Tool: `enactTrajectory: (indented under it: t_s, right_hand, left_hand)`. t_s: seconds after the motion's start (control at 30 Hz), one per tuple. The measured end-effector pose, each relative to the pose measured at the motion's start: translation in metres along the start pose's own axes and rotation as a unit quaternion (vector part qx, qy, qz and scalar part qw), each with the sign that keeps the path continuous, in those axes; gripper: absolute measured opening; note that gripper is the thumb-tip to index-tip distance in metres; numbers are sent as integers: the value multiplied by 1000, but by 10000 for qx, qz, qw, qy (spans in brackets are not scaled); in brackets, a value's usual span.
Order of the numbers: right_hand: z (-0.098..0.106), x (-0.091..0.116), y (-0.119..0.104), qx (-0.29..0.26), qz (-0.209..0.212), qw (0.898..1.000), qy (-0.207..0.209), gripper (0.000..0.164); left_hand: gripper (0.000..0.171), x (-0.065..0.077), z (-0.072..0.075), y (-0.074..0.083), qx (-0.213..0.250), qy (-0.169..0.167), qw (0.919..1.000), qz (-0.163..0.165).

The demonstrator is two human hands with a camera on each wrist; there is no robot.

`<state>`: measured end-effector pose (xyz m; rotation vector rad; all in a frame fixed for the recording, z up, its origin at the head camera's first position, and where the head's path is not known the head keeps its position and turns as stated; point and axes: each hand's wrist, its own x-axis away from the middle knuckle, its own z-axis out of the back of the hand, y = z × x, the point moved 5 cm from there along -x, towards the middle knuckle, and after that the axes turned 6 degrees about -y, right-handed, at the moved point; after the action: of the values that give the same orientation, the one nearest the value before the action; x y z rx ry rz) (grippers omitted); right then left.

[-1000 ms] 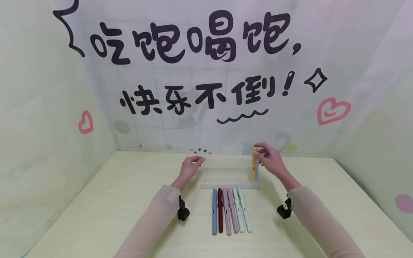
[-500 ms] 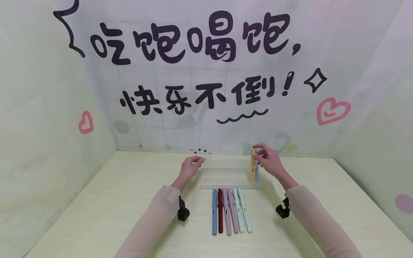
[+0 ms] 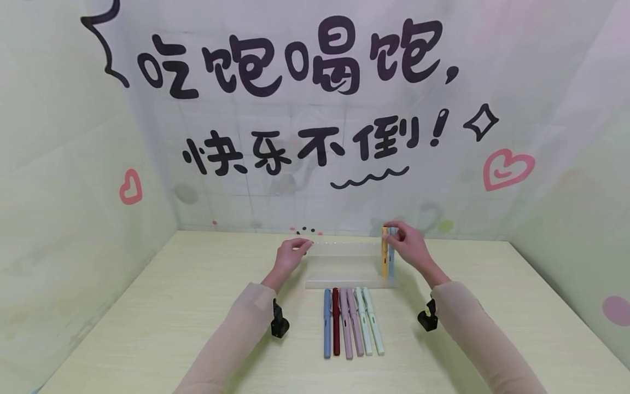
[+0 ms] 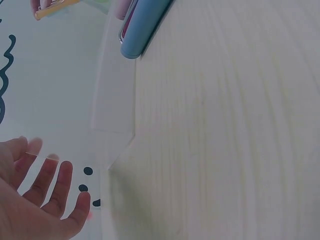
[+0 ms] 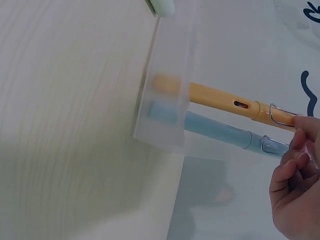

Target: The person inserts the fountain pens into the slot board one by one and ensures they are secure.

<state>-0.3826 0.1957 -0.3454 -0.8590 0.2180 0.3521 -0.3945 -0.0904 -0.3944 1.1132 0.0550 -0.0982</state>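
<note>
A clear pen stand with a frosted front ledge stands toward the back of the table. My left hand pinches its upper left corner between thumb and index finger; the other fingers are spread in the left wrist view. At the stand's right end, my right hand pinches a yellow pen by its clipped cap. The pen is upright, its lower end behind the ledge. Right beside it stands a light blue pen, also in the ledge, its cap end close to the right fingers.
In front of the stand lies a row of pens: a blue pen, a dark red pen, two purple pens and two mint pens. A printed cloth wall rises behind the table.
My right hand has shifted slightly left and down with the yellow pen, which now stands straighter and lower beside the light blue pen. The left hand has stayed put.
</note>
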Motion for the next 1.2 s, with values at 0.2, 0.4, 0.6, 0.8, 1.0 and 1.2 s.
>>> enactTrajectory:
  t_s: [0.2,0.4,0.6,0.8,1.0,1.2]
  right_hand:
    - [0,-1,5,93,101,9999,99,28]
    - [0,-3,3,153,271,9994,170,29]
    - [-3,-6,2,197,305,9993,120,29]
    - [-5,-6,3,224,237,9994,98,30]
    - [-5,-7,5,219,261,9993,142,29]
    - [-5,-7,6,217,263,9993,140,30]
  left_hand:
    - [28,1,0,0,31,8,10000,4]
    - [27,1,0,1,83,60,9999,-49]
    - [28,1,0,2,59,52,10000,-52]
    - [28,1,0,2,93,20,9999,-34]
    - [27,1,0,2,76,36,10000,-47]
    - [27,2,0,2,54,47,10000,-31]
